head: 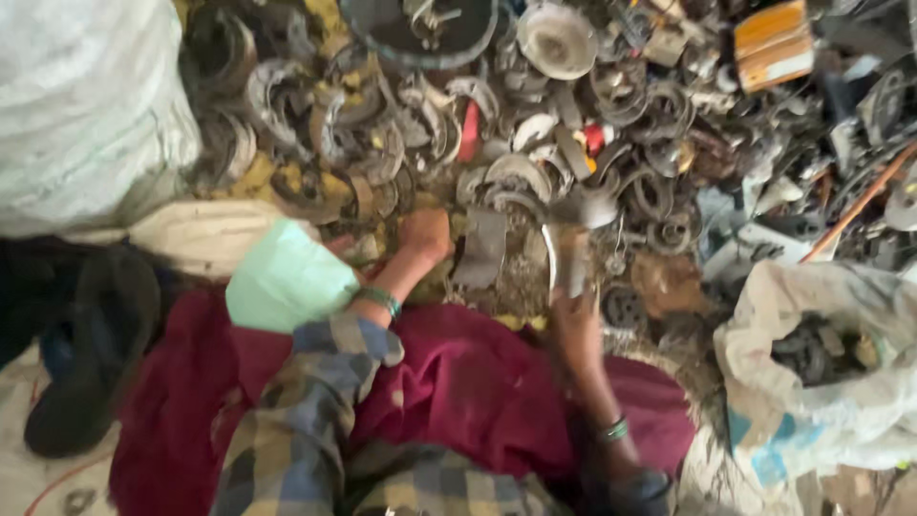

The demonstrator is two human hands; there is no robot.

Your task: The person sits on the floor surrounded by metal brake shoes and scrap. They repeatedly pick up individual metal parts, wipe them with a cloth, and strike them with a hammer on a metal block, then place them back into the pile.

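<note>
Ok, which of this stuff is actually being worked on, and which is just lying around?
In hand:
- right hand gripping a curved metal piece
- left hand resting on the scrap metal pile, beside a flat grey piece

Lying about:
- white sack holding dark parts
- big white sack
- orange box
- black sandal
- maroon cloth

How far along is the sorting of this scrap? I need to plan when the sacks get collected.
Done so far: the white sack at the right holds only a few dark metal pieces. In hand: the right hand holds a curved metal strip, while the left hand rests on the pile. Left: the big heap of scrap metal parts looks mostly unsorted.
</note>
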